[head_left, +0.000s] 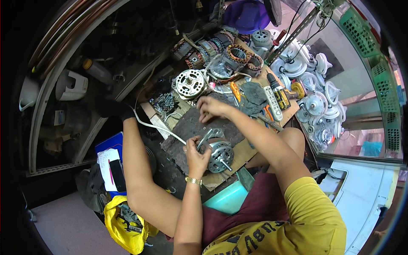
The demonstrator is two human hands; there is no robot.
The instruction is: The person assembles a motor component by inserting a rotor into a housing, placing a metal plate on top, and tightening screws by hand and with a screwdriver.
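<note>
My left hand point(197, 156), with a gold watch at its wrist, grips the metal bracket side of a small electric motor point(221, 157). The motor has a silver slotted housing and a shaft that points toward me. It rests at the near edge of a dark, rough cloth point(180, 132). My right hand point(211, 109) hovers over the far part of this cloth, its fingers bent and apart, with nothing visible in them. A small washer point(204, 128) lies on the cloth just below that hand. Beyond the cloth stands another round motor point(190, 83) with a slotted white face.
Loose screws point(163, 103) lie left of that motor. Copper-wound stators point(238, 54) crowd the far side. A drill point(278, 90), power strip point(273, 103) and grey rag point(253, 97) sit at right, near many white plastic parts point(315, 103). A yellow bag point(117, 225) stands low left.
</note>
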